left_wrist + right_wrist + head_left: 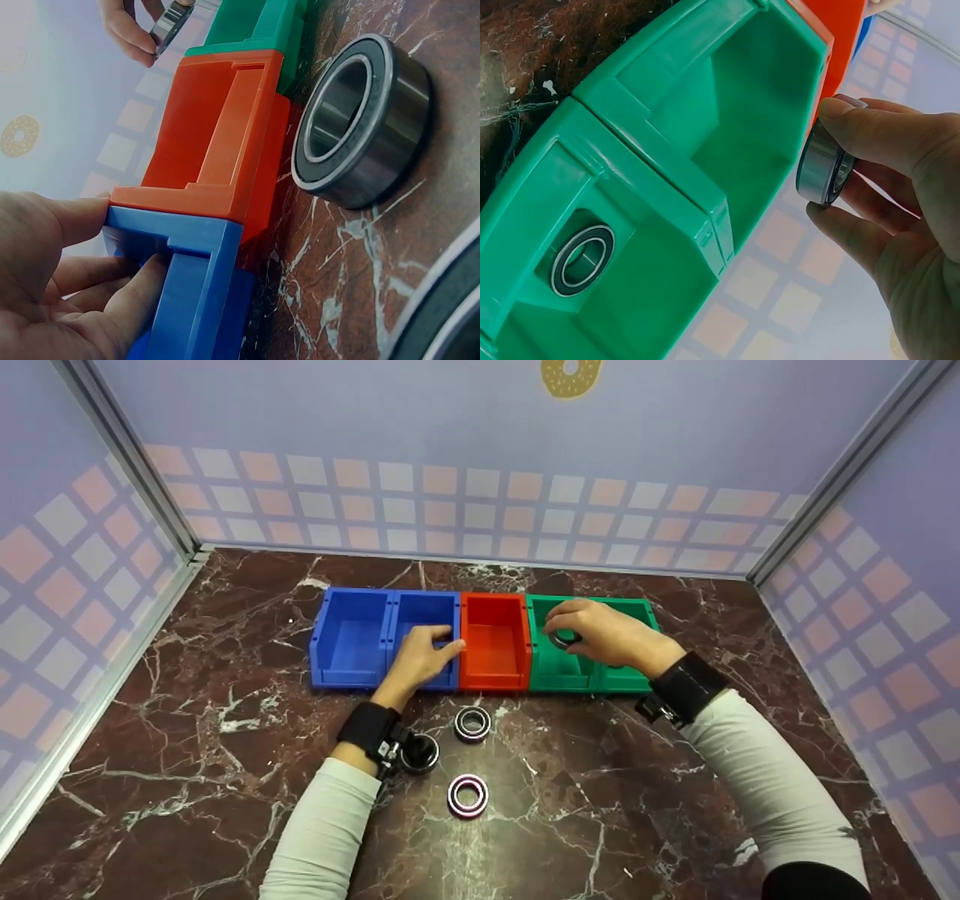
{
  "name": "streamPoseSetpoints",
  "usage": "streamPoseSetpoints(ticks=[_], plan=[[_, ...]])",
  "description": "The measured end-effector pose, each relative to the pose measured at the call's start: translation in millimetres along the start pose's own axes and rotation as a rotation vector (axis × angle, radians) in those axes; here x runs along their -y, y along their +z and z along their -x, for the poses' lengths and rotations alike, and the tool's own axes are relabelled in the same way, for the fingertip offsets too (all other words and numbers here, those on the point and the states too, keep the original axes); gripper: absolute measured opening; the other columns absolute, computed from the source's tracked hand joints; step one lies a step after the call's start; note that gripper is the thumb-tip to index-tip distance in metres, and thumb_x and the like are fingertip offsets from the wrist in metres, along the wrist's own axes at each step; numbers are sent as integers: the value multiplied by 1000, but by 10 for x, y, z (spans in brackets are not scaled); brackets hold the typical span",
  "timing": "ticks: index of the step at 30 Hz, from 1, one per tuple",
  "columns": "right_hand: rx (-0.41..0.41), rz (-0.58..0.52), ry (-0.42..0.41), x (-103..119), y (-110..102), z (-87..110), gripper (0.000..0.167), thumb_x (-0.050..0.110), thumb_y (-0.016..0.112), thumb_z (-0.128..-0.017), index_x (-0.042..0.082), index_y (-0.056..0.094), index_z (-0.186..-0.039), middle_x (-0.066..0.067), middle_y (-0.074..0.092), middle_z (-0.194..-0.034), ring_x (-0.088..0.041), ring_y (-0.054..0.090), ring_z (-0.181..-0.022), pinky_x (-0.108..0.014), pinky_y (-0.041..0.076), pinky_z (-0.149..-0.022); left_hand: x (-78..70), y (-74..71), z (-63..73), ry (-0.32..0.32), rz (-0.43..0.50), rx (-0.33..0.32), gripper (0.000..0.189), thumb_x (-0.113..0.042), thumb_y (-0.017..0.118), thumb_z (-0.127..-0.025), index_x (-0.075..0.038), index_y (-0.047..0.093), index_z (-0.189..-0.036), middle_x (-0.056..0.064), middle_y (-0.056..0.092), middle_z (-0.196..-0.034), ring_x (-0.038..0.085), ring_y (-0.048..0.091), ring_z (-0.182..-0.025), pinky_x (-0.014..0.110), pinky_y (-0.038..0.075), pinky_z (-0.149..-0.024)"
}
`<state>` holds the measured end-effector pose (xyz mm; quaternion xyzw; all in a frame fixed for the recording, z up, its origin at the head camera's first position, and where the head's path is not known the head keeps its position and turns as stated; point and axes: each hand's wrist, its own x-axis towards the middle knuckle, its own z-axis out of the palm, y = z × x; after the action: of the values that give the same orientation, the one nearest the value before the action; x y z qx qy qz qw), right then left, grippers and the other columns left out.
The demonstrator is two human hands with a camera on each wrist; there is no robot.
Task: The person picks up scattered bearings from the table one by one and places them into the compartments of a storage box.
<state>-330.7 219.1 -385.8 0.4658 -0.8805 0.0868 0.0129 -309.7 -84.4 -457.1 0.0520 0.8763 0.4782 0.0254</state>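
Observation:
My right hand (604, 634) pinches a steel ball bearing (823, 169) between thumb and fingertips, above the left green bin (727, 112). A second bearing (583, 260) lies inside the right green bin (536, 210). The left hand (424, 656) is at the right-hand blue bin (196, 292), with some fingers down inside it and one digit touching the top of the wall beside the red bin (217, 142). No bearing shows in that hand. On the table below are a bearing (472, 724), a dark one (420, 754) by the left wrist, and a purplish-rimmed one (468, 796).
The bins stand joined in one row, with another blue bin (352, 634) at the left end. Under them is a dark red marbled tabletop (570, 810). Patterned panels (465, 510) enclose the table at the back and sides.

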Motion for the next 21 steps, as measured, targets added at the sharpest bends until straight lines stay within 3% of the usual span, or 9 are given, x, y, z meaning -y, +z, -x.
streamPoseSetpoints(ticks=[5, 21], plan=[[9, 3, 20, -49, 23, -20, 38, -1, 76, -82, 6, 69, -118, -12, 63, -125, -27, 59, -120, -40, 55, -98, 0, -5, -1, 28, -22, -13, 54, -23, 66, -95, 7, 53, -137, 24, 53, -143, 36, 45, -139, 43, 35, -120], [26, -23, 65, -152, 117, -84, 40, -1, 76, -82, 7, 69, -120, -11, 64, -126, -28, 58, -123, -41, 56, -98, -5, 3, -7, -17, 2, -6, 54, -24, 65, -95, 5, 51, -139, 22, 50, -147, 35, 43, -141, 43, 34, -120]])
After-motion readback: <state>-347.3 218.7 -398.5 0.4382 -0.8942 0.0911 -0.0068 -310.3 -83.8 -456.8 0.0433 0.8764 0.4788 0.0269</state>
